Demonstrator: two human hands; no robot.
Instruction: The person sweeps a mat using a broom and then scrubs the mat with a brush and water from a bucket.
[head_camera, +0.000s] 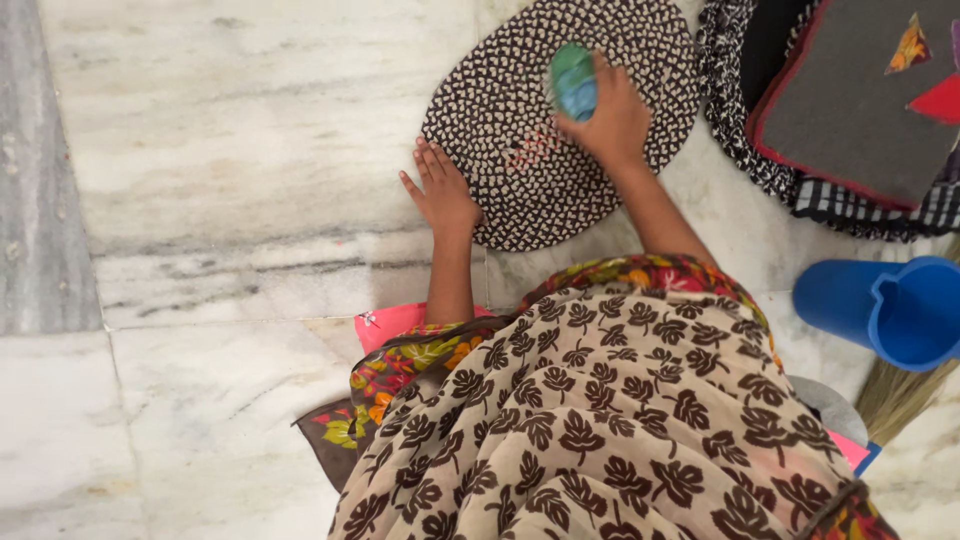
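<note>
An oval braided mat (500, 140), black and white, lies on the marble floor (240, 180). My left hand (440, 195) rests flat on the floor at the mat's near left edge, fingers spread. My right hand (612, 120) is on top of the mat and grips a green-blue scrubbing object (574, 80) pressed against the weave. A reddish patch (535, 150) shows near the mat's middle. My lap, covered in beige cloth with brown leaves, fills the lower part of the head view.
At the top right lie more mats: a black-and-white frilled one (735, 120) under a grey pad with red trim (860, 100). A blue plastic mug (890, 310) stands at the right, with a straw broom (900, 395) below it. A pink object (385, 325) pokes out beside my knee.
</note>
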